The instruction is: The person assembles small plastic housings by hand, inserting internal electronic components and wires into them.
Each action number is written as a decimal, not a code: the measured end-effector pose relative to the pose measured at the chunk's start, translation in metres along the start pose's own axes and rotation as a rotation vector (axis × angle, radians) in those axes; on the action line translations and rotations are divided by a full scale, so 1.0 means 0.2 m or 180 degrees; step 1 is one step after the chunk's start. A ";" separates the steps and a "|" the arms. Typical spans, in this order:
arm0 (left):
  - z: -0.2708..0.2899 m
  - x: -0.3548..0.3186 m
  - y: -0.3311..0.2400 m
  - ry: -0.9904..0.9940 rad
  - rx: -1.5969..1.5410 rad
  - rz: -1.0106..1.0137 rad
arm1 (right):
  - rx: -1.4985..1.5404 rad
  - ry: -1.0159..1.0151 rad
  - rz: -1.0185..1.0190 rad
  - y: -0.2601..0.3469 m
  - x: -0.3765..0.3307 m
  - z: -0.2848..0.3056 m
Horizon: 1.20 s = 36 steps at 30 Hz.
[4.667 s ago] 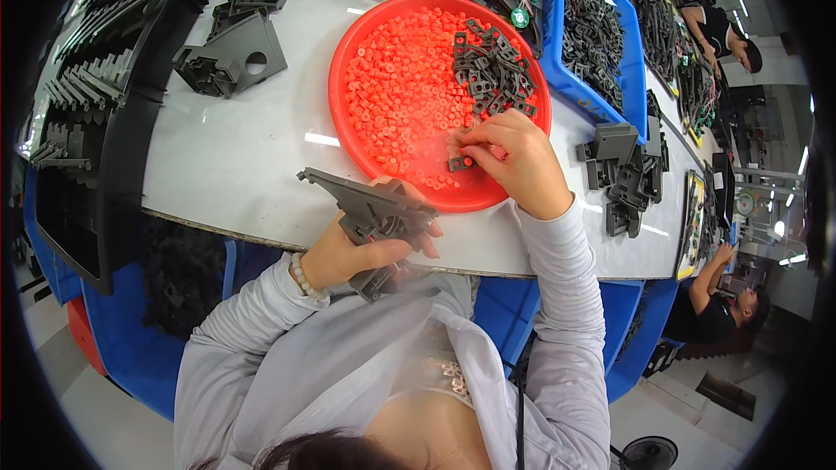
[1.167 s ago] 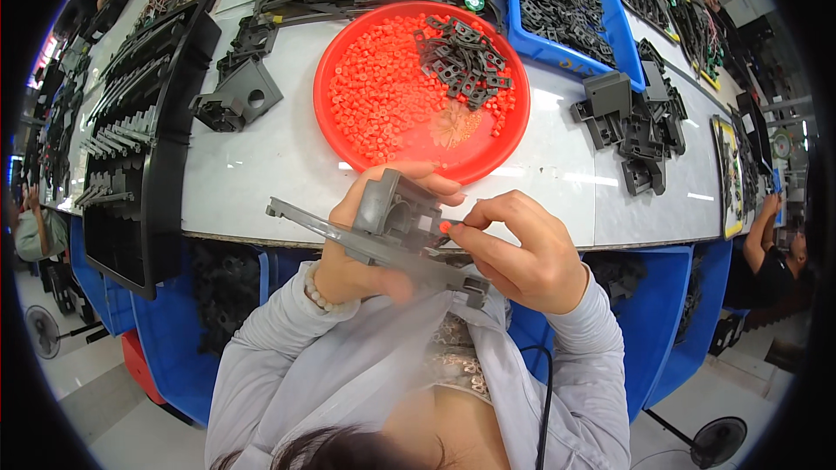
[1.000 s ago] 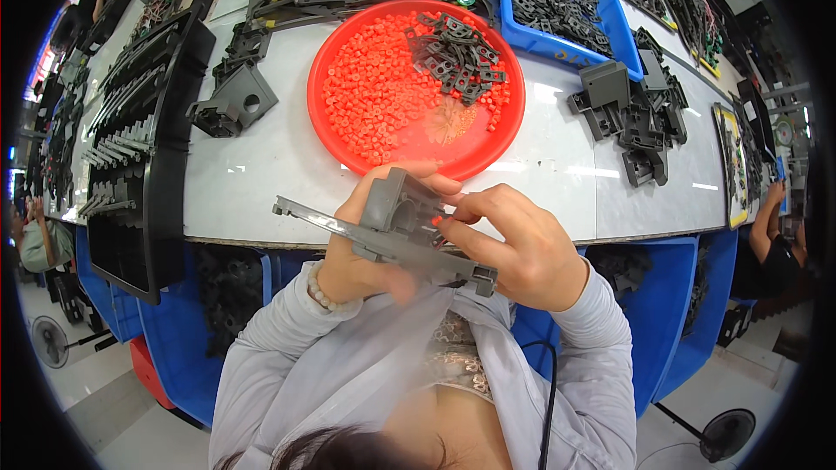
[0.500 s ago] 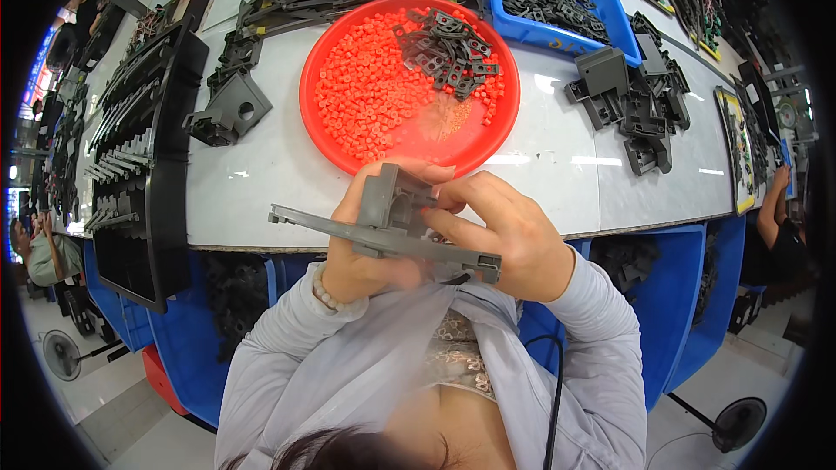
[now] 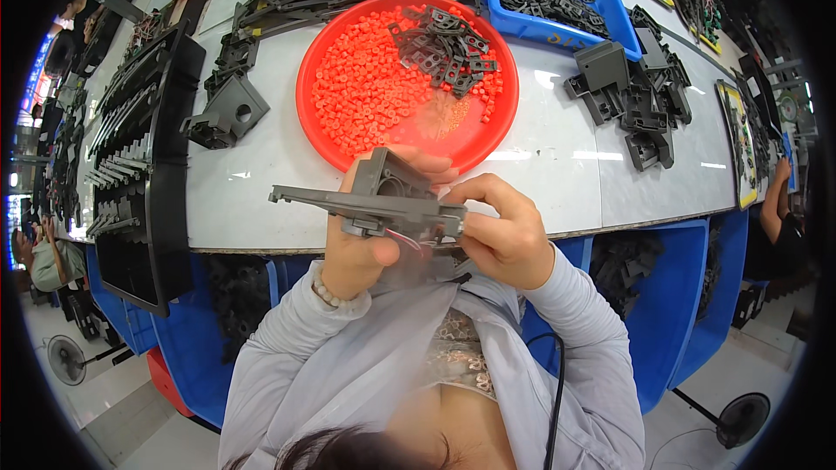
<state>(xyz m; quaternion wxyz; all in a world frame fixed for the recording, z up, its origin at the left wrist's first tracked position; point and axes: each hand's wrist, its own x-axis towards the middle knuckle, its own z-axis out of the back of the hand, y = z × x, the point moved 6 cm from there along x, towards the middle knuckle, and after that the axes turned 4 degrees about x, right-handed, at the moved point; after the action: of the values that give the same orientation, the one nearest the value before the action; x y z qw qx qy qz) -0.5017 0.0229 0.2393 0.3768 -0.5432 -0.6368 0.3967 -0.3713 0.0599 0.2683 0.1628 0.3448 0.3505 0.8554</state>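
Note:
Over the table's near edge, my left hand (image 5: 355, 252) is wrapped round a dark grey plastic housing (image 5: 383, 200). A long narrow arm runs sideways on this part, and a block with a rounded hollow rises behind it. Thin red and white wires hang beneath it. My right hand (image 5: 505, 231) pinches at the right end of the housing, thumb and forefinger closed there; whether a small piece sits between them is hidden. Just beyond my hands stands a red round tray (image 5: 318, 144) of small orange-red plastic pieces (image 5: 357, 91), with small dark clips (image 5: 444, 52) heaped on top.
A black rack (image 5: 165, 200) of parts stands at the left. Loose grey housings lie at the left (image 5: 231, 113) and right (image 5: 640, 96). A blue bin (image 5: 557, 30) of dark parts is at the back. Blue bins (image 5: 649, 313) hang below the table edge. Other people work at both sides.
The housing has tilted, its right end raised, and wires now show beneath it. My right hand has shifted from the hollow block to the right end of the arm.

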 end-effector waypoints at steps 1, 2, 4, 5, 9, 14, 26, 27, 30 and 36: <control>-0.01 -0.01 -0.01 -0.0001 0.0003 0.0001 | 0.0003 -0.0001 0.0000 0.00 -0.01 0.00; -0.02 -0.01 -0.02 -0.0010 -0.0142 0.0120 | 0.0306 -0.0199 -0.0222 -0.02 -0.02 0.01; -0.02 -0.02 -0.02 -0.0024 -0.0287 0.0233 | 0.0610 -0.0390 -0.0439 -0.06 -0.07 0.01; -0.01 -0.01 -0.02 0.0026 -0.0319 0.0119 | 0.1059 -0.0512 -0.0643 -0.12 -0.11 -0.01; -0.03 -0.01 -0.04 0.0075 -0.0520 0.0037 | 0.1293 0.0079 -0.0524 -0.09 -0.09 -0.07; -0.09 -0.02 -0.07 0.0198 -0.0395 0.0041 | 0.1554 0.0512 -0.0645 -0.07 -0.09 -0.15; 0.00 -0.04 -0.10 -0.0097 -0.0175 -0.0026 | 0.1216 -0.0345 -0.1205 -0.06 -0.12 -0.05; 0.01 -0.03 -0.09 -0.0115 -0.0115 -0.0102 | 0.0658 -0.0509 -0.0799 -0.04 -0.12 -0.03; 0.02 -0.03 -0.07 -0.0149 -0.0094 -0.0141 | -0.0180 -0.0797 -0.0179 0.02 -0.12 0.02; 0.02 -0.03 -0.06 -0.0210 -0.0498 0.0159 | -0.0700 -0.0874 0.0252 0.05 -0.11 0.03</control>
<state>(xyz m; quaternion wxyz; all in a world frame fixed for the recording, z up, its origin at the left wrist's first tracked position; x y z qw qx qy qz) -0.5092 0.0149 0.2479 0.3021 -0.5733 -0.6642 0.3727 -0.3517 0.0450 0.2688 0.2121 0.4520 0.2155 0.8392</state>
